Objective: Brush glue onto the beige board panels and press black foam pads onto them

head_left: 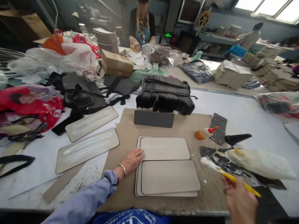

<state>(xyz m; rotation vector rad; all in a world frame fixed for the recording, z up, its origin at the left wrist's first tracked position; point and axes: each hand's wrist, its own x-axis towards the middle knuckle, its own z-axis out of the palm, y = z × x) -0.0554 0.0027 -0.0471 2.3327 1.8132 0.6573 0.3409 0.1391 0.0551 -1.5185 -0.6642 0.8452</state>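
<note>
Your left hand (pixel 132 160) lies flat near the table's near edge, fingers open and spread, the fingertips touching the left end of the upper panel (pixel 164 148); that panel is a smooth, matte beige rectangle with rounded corners and a thin dark rim; just nearer you lies the lower panel (pixel 169 177), of the same shape and finish; both top a shallow stack of similar sheets. The stack rests on a brown cardboard sheet (pixel 126 137), rough and speckled with white spots, at the middle of the near edge.

Your right hand (pixel 240 202), toward the near right corner, has its fingers closed around the brush (pixel 233 179); its thin yellow handle slants up and left to a flat tip coated white.

Beside the brush tip lies a soft, bulging whitish plastic bag (pixel 261 163); its contents cannot be made out; a small orange glue bottle (pixel 204 133) with a red pointed cap lies on its side at the cardboard's right edge. A dark grey panel (pixel 153 119) lies at the cardboard's far edge; behind it sits a strapped bundle of black pieces (pixel 165 95). Two beige panels streaked white, one (pixel 91 123) beyond the other (pixel 87 149), lie toward the table's left edge. A person (pixel 142 25) stands at the far edge.
</note>
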